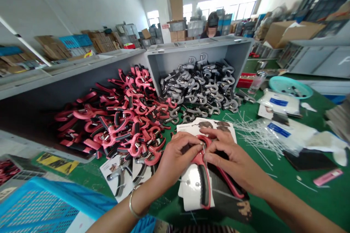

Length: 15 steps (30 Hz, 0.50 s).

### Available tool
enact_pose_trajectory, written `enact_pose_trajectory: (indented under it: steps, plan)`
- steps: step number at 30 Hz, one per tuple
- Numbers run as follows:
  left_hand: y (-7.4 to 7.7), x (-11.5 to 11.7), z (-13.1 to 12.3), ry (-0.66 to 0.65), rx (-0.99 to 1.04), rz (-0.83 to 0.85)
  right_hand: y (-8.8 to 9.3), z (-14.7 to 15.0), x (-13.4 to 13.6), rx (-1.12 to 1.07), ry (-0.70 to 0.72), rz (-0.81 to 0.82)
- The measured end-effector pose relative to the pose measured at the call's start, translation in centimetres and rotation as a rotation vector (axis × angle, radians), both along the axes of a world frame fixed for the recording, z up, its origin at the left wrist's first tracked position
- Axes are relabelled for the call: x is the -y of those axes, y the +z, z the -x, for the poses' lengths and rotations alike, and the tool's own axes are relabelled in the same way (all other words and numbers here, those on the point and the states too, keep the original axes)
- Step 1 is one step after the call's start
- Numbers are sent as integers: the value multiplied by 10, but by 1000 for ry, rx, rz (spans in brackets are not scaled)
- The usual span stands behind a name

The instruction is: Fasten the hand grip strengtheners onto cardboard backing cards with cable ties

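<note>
At the near edge of the green tabletop (169,207), a red-and-black plier-shaped hand tool with long curved handles (205,185) lies with its handles toward the wearer, one of them over a glossy white card (191,189). The left hand (177,154) pinches the tool's head between thumb and fingers. The right hand (232,156) grips the opposite side of the head, thumb and fingers bent (the small part between the fingertips is too hidden to identify). A thin metal bangle (130,204) encircles the left wrist.

Left of the wearer is a bright blue perforated plastic crate (62,204). Beyond the hands, a stack of printed white cards (183,128) lies flat; loose thin white plastic ties (257,138) fan out to its right.

Farther on, red-and-black tools (117,127) spill from a grey plastic bin (22,76) at left; grey-and-black tools (197,83) fill a second grey bin (243,56). Behind that bin, a co-worker (213,20) is partly visible.
</note>
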<state>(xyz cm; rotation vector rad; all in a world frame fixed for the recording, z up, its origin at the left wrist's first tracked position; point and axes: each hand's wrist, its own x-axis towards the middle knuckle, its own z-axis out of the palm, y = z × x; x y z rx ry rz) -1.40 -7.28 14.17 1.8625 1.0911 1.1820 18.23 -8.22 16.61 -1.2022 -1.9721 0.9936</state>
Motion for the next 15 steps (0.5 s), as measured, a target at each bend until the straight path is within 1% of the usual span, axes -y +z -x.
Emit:
enact_pose_trajectory:
  steps: [4, 8, 12, 15]
  plan:
    - [3, -1, 0, -25, -4, -3, -3, -3, 7, 13, 41, 8]
    - [1, -1, 1, -58, -50, -46, -4, -2, 6, 10, 23, 6]
    - [-1, 1, 3, -80, -75, -112, -4, -1, 5, 11, 12, -4]
    - [1, 1, 7, -131, -123, -210, -5, 0, 5, -8, 6, 0]
